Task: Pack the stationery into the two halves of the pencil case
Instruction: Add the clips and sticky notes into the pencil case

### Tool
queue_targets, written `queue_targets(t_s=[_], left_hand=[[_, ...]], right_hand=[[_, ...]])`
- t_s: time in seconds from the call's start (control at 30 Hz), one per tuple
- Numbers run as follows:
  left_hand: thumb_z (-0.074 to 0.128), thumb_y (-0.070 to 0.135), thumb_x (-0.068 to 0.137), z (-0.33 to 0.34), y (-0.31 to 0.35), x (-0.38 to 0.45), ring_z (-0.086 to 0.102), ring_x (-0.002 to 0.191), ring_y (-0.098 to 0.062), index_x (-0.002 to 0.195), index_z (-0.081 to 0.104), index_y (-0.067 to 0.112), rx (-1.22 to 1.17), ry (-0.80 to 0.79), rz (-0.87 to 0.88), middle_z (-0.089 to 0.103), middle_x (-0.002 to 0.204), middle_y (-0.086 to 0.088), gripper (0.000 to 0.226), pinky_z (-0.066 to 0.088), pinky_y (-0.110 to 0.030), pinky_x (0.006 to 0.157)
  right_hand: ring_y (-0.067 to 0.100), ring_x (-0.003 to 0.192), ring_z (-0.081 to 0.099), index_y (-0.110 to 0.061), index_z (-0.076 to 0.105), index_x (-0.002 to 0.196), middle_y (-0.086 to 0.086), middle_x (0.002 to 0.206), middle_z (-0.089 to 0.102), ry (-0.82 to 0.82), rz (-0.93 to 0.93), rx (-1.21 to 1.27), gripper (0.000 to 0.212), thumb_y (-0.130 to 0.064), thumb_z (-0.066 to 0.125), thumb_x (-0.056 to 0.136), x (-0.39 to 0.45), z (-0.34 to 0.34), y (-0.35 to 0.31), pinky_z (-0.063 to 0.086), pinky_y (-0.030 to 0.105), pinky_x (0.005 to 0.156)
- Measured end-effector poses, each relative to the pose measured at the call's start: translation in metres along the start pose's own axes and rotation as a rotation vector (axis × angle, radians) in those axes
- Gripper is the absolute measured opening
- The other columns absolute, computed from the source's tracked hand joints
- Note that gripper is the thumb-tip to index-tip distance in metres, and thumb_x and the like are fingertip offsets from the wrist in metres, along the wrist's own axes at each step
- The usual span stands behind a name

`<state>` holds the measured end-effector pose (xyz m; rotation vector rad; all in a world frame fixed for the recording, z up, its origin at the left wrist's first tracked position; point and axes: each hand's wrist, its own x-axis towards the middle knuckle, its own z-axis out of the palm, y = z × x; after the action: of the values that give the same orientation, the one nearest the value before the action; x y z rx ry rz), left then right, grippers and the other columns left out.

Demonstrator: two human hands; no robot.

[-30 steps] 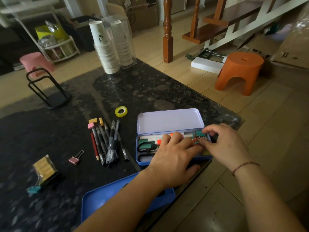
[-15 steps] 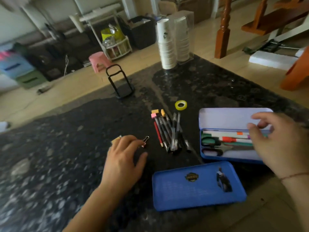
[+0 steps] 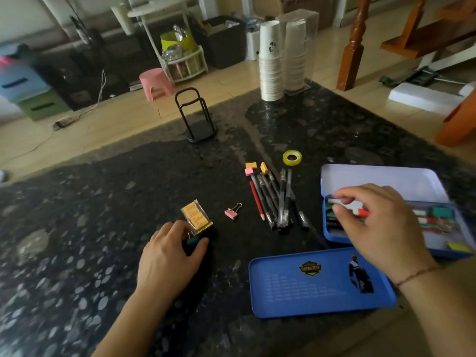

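fingers (image 3: 180, 229) of the left hand (image 3: 168, 256) curl down onto a teal binder clip (image 3: 192, 240) on the dark speckled table (image 3: 103, 228), thumb on its near side, pinching it. just beyond that clip, touching or nearly touching it, lies a clear packet of yellow erasers (image 3: 196, 218), and a pink binder clip (image 3: 232, 212) sits apart to its right. the right hand (image 3: 378, 228) hangs over the open blue pencil case (image 3: 334, 237), fingers loosely bent and spread; whether they touch anything inside i cannot tell, as that part is blurred. the case's pale lid (image 3: 381, 180) stands open behind it, and its tray holds markers, green and red pieces and a yellow piece near the front corner, all partly hidden by the hand. a separate blue tray half (image 3: 322, 282) lies flat nearer the person, holding nothing, printed with a badge and a figure. between the hands a bundle of dark pens and a red pencil (image 3: 275, 199) lies on the table, with three small erasers (image 3: 255, 168) at its far end and a roll of yellow tape (image 3: 292, 157) beyond.
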<state>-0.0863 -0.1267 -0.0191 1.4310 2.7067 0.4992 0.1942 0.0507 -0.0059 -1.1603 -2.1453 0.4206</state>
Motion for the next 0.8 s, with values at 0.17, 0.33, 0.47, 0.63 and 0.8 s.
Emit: queue_targets(t_s=[0.17,0.33,0.47,0.63,0.8], left_hand=[[0.064,0.023,0.085,-0.005,0.007,0.018,0.057,0.083,-0.016,0.091,0.059,0.02,0.089,-0.193,-0.107,0.053,0.09,0.005,0.008,0.049,-0.029,0.068],[0.058,0.014,0.086,-0.011,0.013,0.021,0.055,0.073,-0.021,0.073,0.053,0.021,0.038,-0.092,-0.168,0.055,0.08,0.0,0.015,0.041,-0.032,0.059],[0.061,0.0,0.082,-0.01,0.03,0.026,0.053,0.07,-0.019,0.07,0.065,0.015,-0.088,0.188,-0.015,0.056,0.081,-0.002,0.019,0.04,-0.029,0.065],[0.067,0.001,0.084,0.018,0.067,0.047,0.06,0.078,-0.014,0.089,0.076,0.012,-0.219,0.159,0.139,0.059,0.097,0.001,0.015,0.041,-0.014,0.071],[0.08,0.031,0.08,0.038,0.062,0.056,0.058,0.083,-0.01,0.113,0.067,0.02,-0.037,-0.032,0.137,0.043,0.109,0.009,0.037,0.038,-0.016,0.068]], right_hand=[[0.011,0.084,0.05,-0.022,0.067,0.097,-0.008,0.085,0.062,0.012,0.001,0.073,0.014,-0.022,0.064,0.083,-0.001,0.003,-0.005,0.047,0.028,0.069],[0.013,0.083,0.051,-0.02,0.067,0.095,-0.009,0.084,0.06,0.039,0.012,0.08,0.012,-0.019,0.065,0.084,-0.001,-0.004,0.005,0.05,0.031,0.067],[0.012,0.081,0.051,-0.021,0.067,0.093,-0.008,0.084,0.061,0.066,0.027,0.089,0.011,-0.019,0.067,0.083,0.0,-0.009,0.011,0.042,0.018,0.065],[0.011,0.082,0.052,-0.022,0.067,0.095,-0.009,0.085,0.06,0.072,0.053,0.101,0.012,-0.02,0.066,0.083,-0.001,-0.012,0.014,0.041,0.02,0.067],[0.011,0.084,0.053,-0.021,0.067,0.094,-0.009,0.086,0.061,0.057,0.076,0.122,0.01,-0.021,0.065,0.084,-0.003,-0.013,0.013,0.047,0.025,0.068]])
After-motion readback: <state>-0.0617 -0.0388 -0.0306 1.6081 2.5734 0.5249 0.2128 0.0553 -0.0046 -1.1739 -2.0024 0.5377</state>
